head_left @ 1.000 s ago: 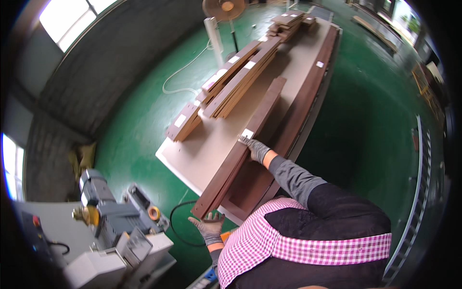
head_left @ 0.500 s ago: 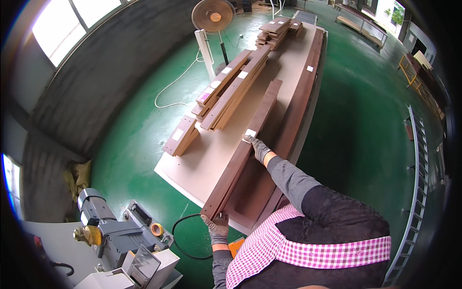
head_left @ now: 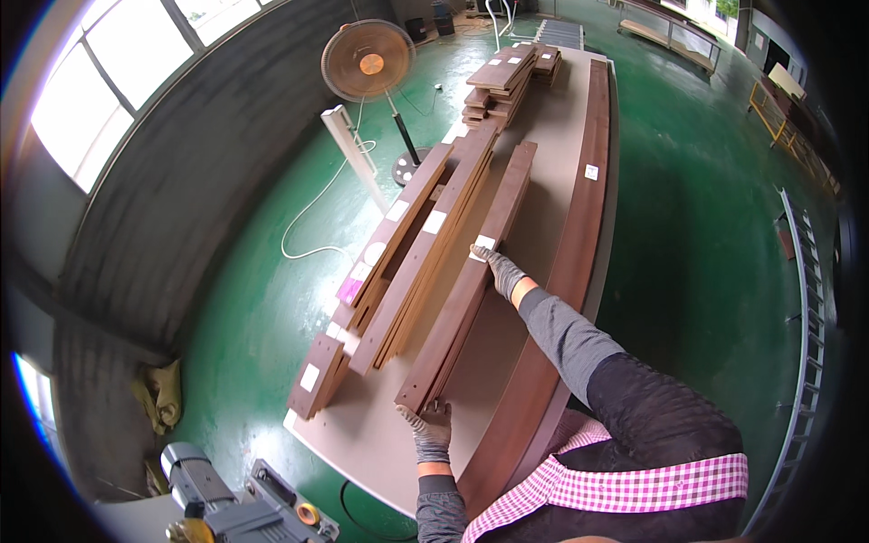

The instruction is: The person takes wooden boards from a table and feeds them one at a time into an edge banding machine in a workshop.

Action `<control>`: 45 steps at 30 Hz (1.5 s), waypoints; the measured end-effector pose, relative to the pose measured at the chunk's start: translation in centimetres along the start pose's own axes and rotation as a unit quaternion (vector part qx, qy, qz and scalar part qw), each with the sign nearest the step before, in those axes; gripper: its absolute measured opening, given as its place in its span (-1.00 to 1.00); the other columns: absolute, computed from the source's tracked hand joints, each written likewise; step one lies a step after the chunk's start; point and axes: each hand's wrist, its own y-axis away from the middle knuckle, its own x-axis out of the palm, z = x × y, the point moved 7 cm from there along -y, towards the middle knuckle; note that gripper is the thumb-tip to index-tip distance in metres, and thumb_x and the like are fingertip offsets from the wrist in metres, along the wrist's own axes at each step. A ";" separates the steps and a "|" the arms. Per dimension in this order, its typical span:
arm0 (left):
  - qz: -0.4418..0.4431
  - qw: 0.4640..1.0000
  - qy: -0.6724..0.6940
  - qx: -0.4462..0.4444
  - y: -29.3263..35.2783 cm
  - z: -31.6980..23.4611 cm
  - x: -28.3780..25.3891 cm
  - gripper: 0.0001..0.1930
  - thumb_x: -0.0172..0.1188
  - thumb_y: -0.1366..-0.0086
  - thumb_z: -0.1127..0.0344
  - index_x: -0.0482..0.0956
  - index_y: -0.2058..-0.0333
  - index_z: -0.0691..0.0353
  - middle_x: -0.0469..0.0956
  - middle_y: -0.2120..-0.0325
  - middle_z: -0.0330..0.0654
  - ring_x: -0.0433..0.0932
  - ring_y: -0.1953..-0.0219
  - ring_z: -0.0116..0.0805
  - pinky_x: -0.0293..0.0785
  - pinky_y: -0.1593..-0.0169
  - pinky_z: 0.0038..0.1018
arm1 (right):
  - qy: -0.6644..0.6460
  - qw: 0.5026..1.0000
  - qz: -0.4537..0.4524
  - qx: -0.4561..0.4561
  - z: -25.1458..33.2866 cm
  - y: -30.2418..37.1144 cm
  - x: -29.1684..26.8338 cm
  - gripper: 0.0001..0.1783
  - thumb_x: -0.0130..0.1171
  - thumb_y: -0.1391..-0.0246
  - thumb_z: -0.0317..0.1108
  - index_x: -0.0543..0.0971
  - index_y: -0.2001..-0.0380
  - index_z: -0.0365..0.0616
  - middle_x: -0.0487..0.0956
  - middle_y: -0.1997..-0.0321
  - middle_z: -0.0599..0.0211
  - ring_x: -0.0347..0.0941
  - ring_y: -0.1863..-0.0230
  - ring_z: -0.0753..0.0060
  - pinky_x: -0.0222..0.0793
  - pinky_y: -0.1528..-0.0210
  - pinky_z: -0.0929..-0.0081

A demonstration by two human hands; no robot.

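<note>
A gloved person handles a long dark-brown plank (head_left: 471, 281) lying lengthwise on a pale bench (head_left: 380, 443) in a workshop with a green floor (head_left: 697, 235). The left hand (head_left: 429, 427) grips the plank's near end, fingers curled around it; the right hand (head_left: 500, 268), arm stretched forward, presses on the plank about midway, beside a white label (head_left: 484, 244), though whether it grips cannot be told. A stack of similar boards (head_left: 412, 253) lies just to the left, and a longer dark board (head_left: 579, 226) runs along the bench's right edge. A standing fan (head_left: 367, 61) stands beyond.
</note>
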 end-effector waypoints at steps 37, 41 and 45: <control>0.215 0.759 -0.583 0.194 -44.5 14.8 43.6 -0.15 -0.14 -0.30 0.16 -0.41 -0.25 0.66 -0.51 -0.31 0.47 -0.49 -0.35 0.50 -0.65 -0.32 0.29 | 0.186 0.925 -0.117 -0.311 17.2 -47.1 -18.8 -0.17 -0.27 -0.30 0.24 -0.01 -0.41 -0.12 -0.09 -0.53 0.25 -0.25 -0.53 0.30 -0.27 -0.51 0.29; 0.070 0.481 -0.864 0.132 -43.3 14.7 46.0 -0.27 -0.23 -0.37 0.02 -0.19 -0.35 0.36 -0.41 -0.38 0.25 -0.49 -0.37 0.44 -0.63 -0.25 0.45 | -0.308 0.910 0.032 -0.277 14.6 -51.6 -20.1 -0.20 -0.22 -0.29 0.22 0.12 -0.36 -0.16 0.05 -0.49 0.21 -0.08 -0.49 0.24 -0.15 -0.47 0.31; 0.050 0.568 -0.818 0.076 -41.1 11.4 45.3 -0.13 -0.12 -0.28 0.03 -0.32 -0.31 0.49 -0.41 -0.37 0.31 -0.41 -0.41 0.26 -0.53 -0.36 0.17 | 0.198 0.925 -0.121 -0.301 16.0 -47.4 -16.3 -0.25 -0.16 -0.29 0.18 0.21 -0.33 -0.17 0.19 -0.43 0.18 0.03 -0.44 0.14 -0.07 -0.44 0.33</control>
